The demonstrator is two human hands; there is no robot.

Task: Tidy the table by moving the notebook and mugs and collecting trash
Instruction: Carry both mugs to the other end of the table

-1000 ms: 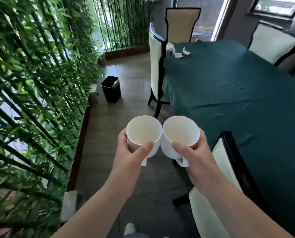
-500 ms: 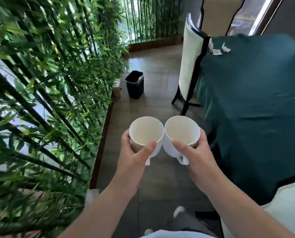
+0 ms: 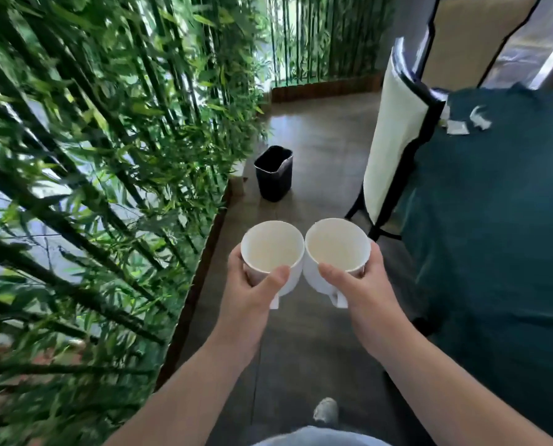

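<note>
I hold two empty white mugs side by side in front of me, above the floor. My left hand (image 3: 252,291) grips the left mug (image 3: 272,249), thumb over its near rim. My right hand (image 3: 362,284) grips the right mug (image 3: 336,246) the same way. The two mugs touch at their sides. Scraps of white paper trash (image 3: 461,123) lie on the far corner of the green-clothed table (image 3: 500,220) to my right. A black trash bin (image 3: 273,173) stands on the floor ahead. No notebook is in view.
A bamboo hedge (image 3: 92,188) lines the left side behind a low wooden border. A white-backed chair (image 3: 394,140) stands at the table's edge, another chair behind it. A grey tiled walkway (image 3: 317,156) runs between hedge and table. My shoe shows at the bottom.
I have walked forward along the walkway; the bin, the chair and the paper scraps are nearer. The near chair has left the view. Both hands keep the mugs as before.
</note>
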